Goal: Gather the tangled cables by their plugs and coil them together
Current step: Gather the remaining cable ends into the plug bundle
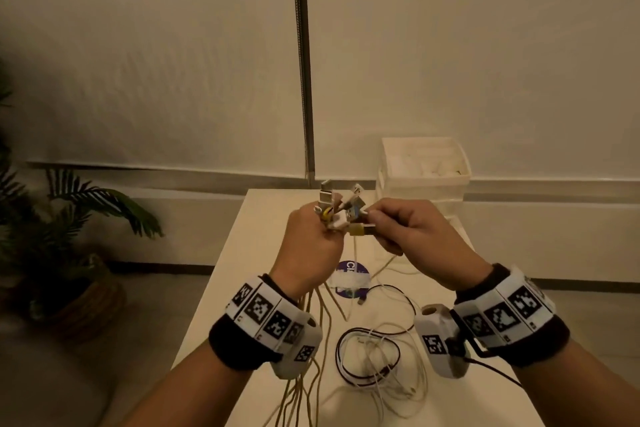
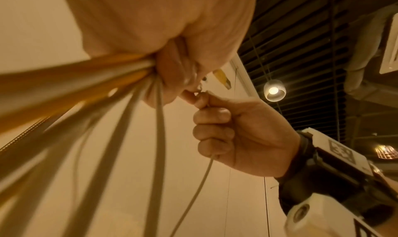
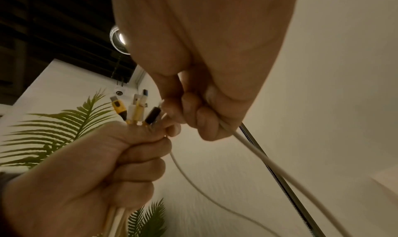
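Observation:
My left hand (image 1: 317, 239) is raised above the white table (image 1: 242, 274) and grips a bundle of plugs (image 1: 337, 208), yellow, white and black, that stick up out of the fist (image 3: 137, 112). Their cables (image 1: 311, 350) hang from the fist down past the wrist (image 2: 96, 91). My right hand (image 1: 401, 229) is close beside it, fingers curled, and pinches one more plug (image 1: 362, 229) with a white cable (image 3: 264, 157) against the bundle. The right hand (image 2: 232, 130) holds that thin cable (image 2: 200, 181) in its fist. Loose white and dark cables (image 1: 377, 357) lie coiled on the table below.
A round purple sticker (image 1: 351, 279) lies mid-table. A white drawer box (image 1: 426, 170) stands at the table's far right corner. A metal pole (image 1: 304, 62) rises behind the table. A potted palm (image 1: 65, 236) stands on the floor at left.

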Available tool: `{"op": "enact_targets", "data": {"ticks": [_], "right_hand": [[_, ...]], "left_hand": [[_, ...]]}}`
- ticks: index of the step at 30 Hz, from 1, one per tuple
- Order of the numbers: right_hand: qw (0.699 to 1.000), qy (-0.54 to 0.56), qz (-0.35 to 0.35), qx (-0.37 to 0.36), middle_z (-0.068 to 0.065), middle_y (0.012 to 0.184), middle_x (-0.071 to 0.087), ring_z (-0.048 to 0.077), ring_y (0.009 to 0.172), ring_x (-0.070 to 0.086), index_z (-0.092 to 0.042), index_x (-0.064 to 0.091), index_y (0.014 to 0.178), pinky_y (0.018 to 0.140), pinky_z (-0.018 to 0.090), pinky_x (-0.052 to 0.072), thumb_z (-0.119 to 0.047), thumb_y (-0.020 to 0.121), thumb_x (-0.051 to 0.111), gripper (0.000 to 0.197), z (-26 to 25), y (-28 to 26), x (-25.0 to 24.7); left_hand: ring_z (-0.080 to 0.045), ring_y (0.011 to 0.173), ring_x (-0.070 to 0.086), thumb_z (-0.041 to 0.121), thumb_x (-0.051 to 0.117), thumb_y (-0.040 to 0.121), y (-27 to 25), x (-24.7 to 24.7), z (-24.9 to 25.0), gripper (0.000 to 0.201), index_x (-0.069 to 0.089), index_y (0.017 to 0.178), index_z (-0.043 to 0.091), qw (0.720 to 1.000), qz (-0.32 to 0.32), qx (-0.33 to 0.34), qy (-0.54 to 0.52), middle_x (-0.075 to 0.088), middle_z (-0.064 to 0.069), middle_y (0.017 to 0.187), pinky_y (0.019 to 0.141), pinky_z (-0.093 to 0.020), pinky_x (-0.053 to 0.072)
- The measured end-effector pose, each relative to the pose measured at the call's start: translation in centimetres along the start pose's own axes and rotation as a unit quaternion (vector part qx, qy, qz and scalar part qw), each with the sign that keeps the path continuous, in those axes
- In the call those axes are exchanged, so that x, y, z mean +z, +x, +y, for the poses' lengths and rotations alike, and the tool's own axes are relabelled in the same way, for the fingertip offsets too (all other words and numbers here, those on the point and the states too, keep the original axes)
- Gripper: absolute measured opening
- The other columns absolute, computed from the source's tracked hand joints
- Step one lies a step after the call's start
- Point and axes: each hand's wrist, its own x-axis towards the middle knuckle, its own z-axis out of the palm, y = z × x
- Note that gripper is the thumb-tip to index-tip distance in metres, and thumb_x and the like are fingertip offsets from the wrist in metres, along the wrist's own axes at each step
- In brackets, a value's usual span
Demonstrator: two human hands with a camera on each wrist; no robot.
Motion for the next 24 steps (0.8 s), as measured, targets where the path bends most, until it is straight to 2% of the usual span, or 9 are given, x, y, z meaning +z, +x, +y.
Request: {"op": "enact_targets", "data": {"ticks": [2,3,4,6,9,13,16,20,24], "right_hand": [[1.000,0.016,-0.005,0.004,-0.008,0.055,0.048,0.006,0.052,0.040,-0.008,0.068,0.089,0.053,0.020,0.035,-0.013,0.100,0.047,0.025,-0.1,-0.4,-0.1],[0.999,0.032,-0.003,0.013,-0.005,0.056,0.048,0.008,0.053,0.040,-0.009,0.069,0.090,0.053,0.023,0.034,-0.013,0.100,0.046,0.025,0.0,-0.7,-0.2],[0.999,0.044,0.001,0.023,-0.003,0.057,0.048,0.009,0.054,0.040,-0.009,0.069,0.090,0.054,0.025,0.034,-0.013,0.100,0.046,0.025,0.2,-0.9,-0.4],[0.998,0.049,0.001,0.041,0.000,0.058,0.047,0.009,0.053,0.039,-0.007,0.069,0.091,0.053,0.025,0.034,-0.012,0.100,0.046,0.026,0.5,-1.3,-0.7],[0.997,0.055,-0.003,0.061,0.001,0.058,0.045,0.009,0.052,0.037,-0.006,0.069,0.091,0.052,0.024,0.032,-0.012,0.101,0.045,0.027,1.3,-1.9,-1.2],[0.993,0.078,-0.011,0.092,0.002,0.058,0.041,0.011,0.050,0.032,-0.007,0.069,0.089,0.049,0.025,0.028,-0.012,0.101,0.044,0.028,2.3,-2.6,-1.7],[0.989,0.072,-0.034,0.121,0.004,0.059,0.040,0.011,0.048,0.031,-0.008,0.069,0.089,0.045,0.022,0.029,-0.014,0.101,0.044,0.028,2.9,-3.4,-1.7],[0.988,0.058,-0.043,0.134,0.000,0.055,0.040,0.011,0.047,0.030,-0.007,0.067,0.088,0.044,0.020,0.029,-0.013,0.101,0.043,0.027,3.1,-4.1,-0.9],[0.995,0.027,-0.018,0.098,-0.002,0.054,0.044,0.011,0.048,0.034,-0.013,0.068,0.087,0.044,0.019,0.032,-0.011,0.099,0.046,0.026,2.2,-5.5,-0.6]], "left_hand": [[-0.017,0.061,0.059,0.011,0.044,0.082,0.2,-0.3,-0.2,0.025,0.069,0.084,0.014,1.000,0.018,-0.005,0.002,0.069,-0.004,0.075,0.055,-0.037,0.047],[-0.011,0.057,0.057,0.007,0.046,0.085,0.3,-0.7,-0.3,0.027,0.068,0.081,0.021,0.999,0.032,-0.023,-0.010,0.069,-0.003,0.076,0.051,-0.034,0.045],[-0.005,0.053,0.055,0.002,0.048,0.087,0.6,-1.0,-0.6,0.034,0.067,0.080,0.029,0.997,0.048,-0.047,-0.028,0.070,-0.001,0.077,0.049,-0.030,0.041],[-0.003,0.046,0.048,-0.005,0.048,0.088,1.1,-2.0,-1.5,0.043,0.067,0.081,0.033,0.990,0.076,-0.095,-0.065,0.070,0.001,0.075,0.047,-0.026,0.037],[-0.011,0.045,0.042,0.004,0.049,0.091,1.9,-4.1,-2.7,0.038,0.068,0.076,0.033,0.973,0.138,-0.131,-0.130,0.059,0.009,0.060,0.047,-0.027,0.032],[-0.018,0.045,0.038,0.007,0.051,0.089,2.2,-6.0,-3.4,0.028,0.057,0.067,0.023,0.946,0.216,-0.178,-0.163,0.046,0.001,0.054,0.046,-0.027,0.032],[-0.019,0.047,0.039,0.004,0.050,0.092,1.9,-6.4,-3.8,0.026,0.059,0.073,0.018,0.943,0.230,-0.184,-0.152,0.046,-0.003,0.057,0.048,-0.029,0.033],[-0.017,0.048,0.040,0.002,0.049,0.094,1.3,-6.1,-3.4,0.033,0.057,0.069,0.022,0.943,0.225,-0.185,-0.162,0.046,-0.002,0.057,0.047,-0.026,0.034],[-0.011,0.042,0.030,0.002,0.046,0.098,0.8,-6.5,-2.4,0.027,0.059,0.078,0.016,0.948,0.168,-0.153,-0.223,0.039,0.001,0.052,0.040,-0.021,0.025]]}}
